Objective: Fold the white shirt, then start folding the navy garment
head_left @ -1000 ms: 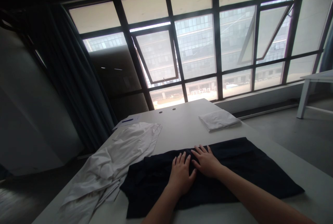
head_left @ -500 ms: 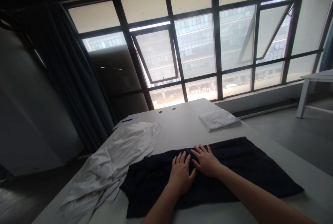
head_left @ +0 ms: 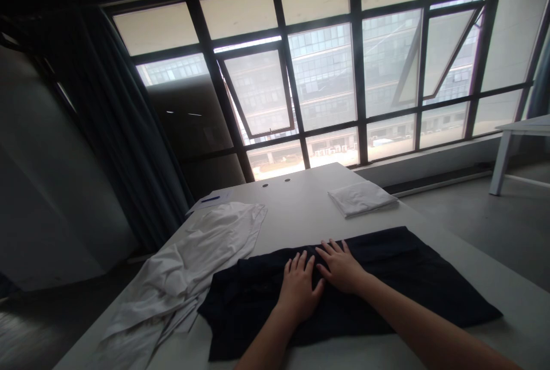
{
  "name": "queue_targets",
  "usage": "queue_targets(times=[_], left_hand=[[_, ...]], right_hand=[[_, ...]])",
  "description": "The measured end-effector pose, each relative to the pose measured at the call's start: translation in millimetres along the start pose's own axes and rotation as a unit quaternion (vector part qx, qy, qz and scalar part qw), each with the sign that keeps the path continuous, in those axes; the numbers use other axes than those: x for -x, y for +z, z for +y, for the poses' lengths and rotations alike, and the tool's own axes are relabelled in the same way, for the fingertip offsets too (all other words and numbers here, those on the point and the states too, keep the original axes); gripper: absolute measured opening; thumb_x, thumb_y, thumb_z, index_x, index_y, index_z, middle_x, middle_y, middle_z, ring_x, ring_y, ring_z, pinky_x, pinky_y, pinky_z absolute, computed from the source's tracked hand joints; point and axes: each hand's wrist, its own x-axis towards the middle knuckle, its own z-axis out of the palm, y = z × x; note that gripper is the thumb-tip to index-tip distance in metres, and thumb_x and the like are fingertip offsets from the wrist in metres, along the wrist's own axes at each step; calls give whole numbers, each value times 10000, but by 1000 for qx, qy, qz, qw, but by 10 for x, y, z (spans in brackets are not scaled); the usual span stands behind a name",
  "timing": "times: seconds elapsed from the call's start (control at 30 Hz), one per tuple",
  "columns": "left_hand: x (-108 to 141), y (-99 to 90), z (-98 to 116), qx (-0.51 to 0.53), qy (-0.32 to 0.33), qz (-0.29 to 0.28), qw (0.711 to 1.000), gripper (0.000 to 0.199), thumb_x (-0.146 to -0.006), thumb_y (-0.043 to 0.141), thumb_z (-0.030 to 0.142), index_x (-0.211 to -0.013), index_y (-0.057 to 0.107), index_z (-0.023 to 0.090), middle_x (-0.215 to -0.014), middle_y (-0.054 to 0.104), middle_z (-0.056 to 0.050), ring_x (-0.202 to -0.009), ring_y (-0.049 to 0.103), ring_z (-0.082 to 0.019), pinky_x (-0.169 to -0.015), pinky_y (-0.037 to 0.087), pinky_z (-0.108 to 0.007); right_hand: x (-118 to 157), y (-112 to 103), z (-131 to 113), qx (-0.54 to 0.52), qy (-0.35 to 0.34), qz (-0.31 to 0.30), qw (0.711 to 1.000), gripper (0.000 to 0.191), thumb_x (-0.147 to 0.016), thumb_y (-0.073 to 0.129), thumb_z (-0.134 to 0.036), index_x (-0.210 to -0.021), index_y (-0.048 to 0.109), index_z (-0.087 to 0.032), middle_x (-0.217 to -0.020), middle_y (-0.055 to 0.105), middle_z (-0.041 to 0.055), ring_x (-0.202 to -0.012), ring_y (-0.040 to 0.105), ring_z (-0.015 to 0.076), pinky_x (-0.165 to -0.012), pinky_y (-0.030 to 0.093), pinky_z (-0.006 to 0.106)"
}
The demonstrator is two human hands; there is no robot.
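Currently | left hand [head_left: 298,292], right hand [head_left: 341,268] flat on dark garment [head_left: 399,284] | fingers [head_left: 302,263] spread, gripping nothing | paper [head_left: 211,199]: writing looks unreadable

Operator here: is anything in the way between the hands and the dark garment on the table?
Nothing visible: the left hand and right hand both rest flat on the dark garment. A crumpled white shirt lies beside its left edge, clear of both hands.

Under fingers [head_left: 301,265]: v. dark navy top [head_left: 253,301], plain. L of fingers: white shirt [head_left: 184,261], plain. Ahead of fingers: white folded cloth [head_left: 361,198], off-white table [head_left: 296,198]; further L, white paper [head_left: 210,200] w/ blue mark.
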Motion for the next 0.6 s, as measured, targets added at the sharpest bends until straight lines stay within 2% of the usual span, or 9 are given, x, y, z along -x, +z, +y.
queue_targets(times=[0.6], left_hand=[[12,-83,54,-8,-10,-19,1000,701,-983,375,630,-1569,415,249,-1660,329,-66,-1531,256,-317,-1249,178,-496]], right_hand=[[11,-26,-14,-4,2,-5,1000,689,-992,314,-612,-1573,400,-250,-1676,296,131,-1551,181,383,-1211,30,640]])
